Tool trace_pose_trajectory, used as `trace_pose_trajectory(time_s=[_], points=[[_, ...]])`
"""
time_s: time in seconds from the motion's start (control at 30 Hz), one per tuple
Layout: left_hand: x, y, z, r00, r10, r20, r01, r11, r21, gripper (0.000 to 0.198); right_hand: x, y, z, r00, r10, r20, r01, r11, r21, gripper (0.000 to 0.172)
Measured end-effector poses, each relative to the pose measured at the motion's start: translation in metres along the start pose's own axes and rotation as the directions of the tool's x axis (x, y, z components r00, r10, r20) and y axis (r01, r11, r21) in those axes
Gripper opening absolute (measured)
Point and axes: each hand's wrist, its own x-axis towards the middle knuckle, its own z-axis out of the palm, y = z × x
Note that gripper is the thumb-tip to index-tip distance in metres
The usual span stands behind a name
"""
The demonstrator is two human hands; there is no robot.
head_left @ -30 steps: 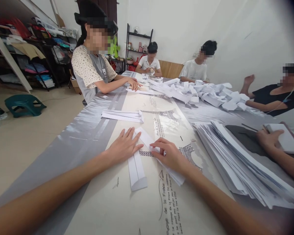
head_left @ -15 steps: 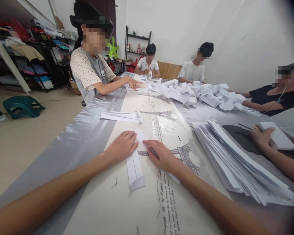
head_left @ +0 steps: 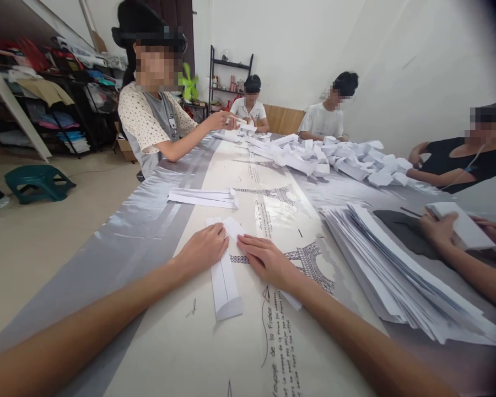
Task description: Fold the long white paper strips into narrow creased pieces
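A long folded white paper strip [head_left: 225, 292] lies on the table in front of me, creased lengthwise with a flap at its near end. My left hand [head_left: 204, 245] is closed over its far part, fingers bent and pressed on the paper. From its far end a second white paper length [head_left: 232, 227] slants right beneath my right hand [head_left: 268, 262], and a white edge shows past that wrist. I cannot tell if both are one sheet. My right fingers are stretched out side by side, their tips touching the slanted paper, thumb lower.
Another folded paper strip [head_left: 202, 197] lies farther off. To the right is a stack of paper sheets [head_left: 380, 270]; behind it a person's hands hold a white block [head_left: 463, 226]. A heap of folded white papers [head_left: 314, 154] covers the far table, with several people around it.
My right fingertips have shifted slightly along the paper, while my left hand stays pressed on it. The person at the left has lifted their hands off the table, holding white paper.
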Motion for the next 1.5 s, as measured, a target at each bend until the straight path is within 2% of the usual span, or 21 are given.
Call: trace_pose_trajectory(time_s=[0.17,0.27,0.33,0.43,0.53,0.63,0.83,0.97,1.1,1.5], points=[[-0.002,-0.01,0.004,0.989,-0.056,-0.134,0.022,0.969,-0.246,0.02,-0.002,0.001,-0.011,0.998,-0.005,0.059,0.006,1.0,-0.011,0.04],[-0.001,-0.019,0.008,0.984,-0.103,-0.146,0.041,0.925,-0.377,0.023,-0.007,0.003,-0.025,0.991,-0.005,0.134,0.006,1.0,-0.008,0.044],[0.001,-0.026,0.009,0.988,-0.064,-0.144,0.001,0.914,-0.405,0.024,-0.01,0.005,-0.034,0.986,-0.019,0.164,0.017,1.0,0.014,0.043],[0.002,-0.036,0.007,0.985,0.107,-0.137,-0.149,0.925,-0.35,0.028,-0.012,0.009,-0.042,0.983,-0.03,0.183,0.021,0.998,0.051,0.04],[0.003,-0.044,-0.001,0.949,0.296,-0.105,-0.314,0.908,-0.276,0.028,-0.012,0.012,-0.043,0.978,-0.025,0.205,0.008,0.996,0.086,0.041],[0.002,-0.048,-0.007,0.916,0.39,-0.088,-0.4,0.89,-0.219,0.028,-0.011,0.015,-0.042,0.978,-0.002,0.21,-0.024,0.992,0.122,0.041],[0.003,-0.05,-0.013,0.895,0.437,-0.088,-0.443,0.855,-0.27,0.029,-0.009,0.018,-0.039,0.985,0.042,0.165,-0.075,0.976,0.202,0.035],[0.005,-0.051,-0.021,0.882,0.47,-0.026,-0.449,0.825,-0.344,0.035,-0.004,0.016,-0.03,0.998,0.025,0.051,-0.033,0.987,0.157,0.027],[0.006,-0.052,-0.023,0.876,0.482,-0.035,-0.456,0.801,-0.386,0.034,-0.002,0.014,-0.023,0.999,-0.038,0.021,0.036,0.994,0.106,0.026],[0.005,-0.046,-0.024,0.829,0.553,-0.09,-0.558,0.802,-0.212,0.029,-0.003,0.013,-0.023,0.997,-0.078,0.008,0.076,0.984,0.162,0.03]])
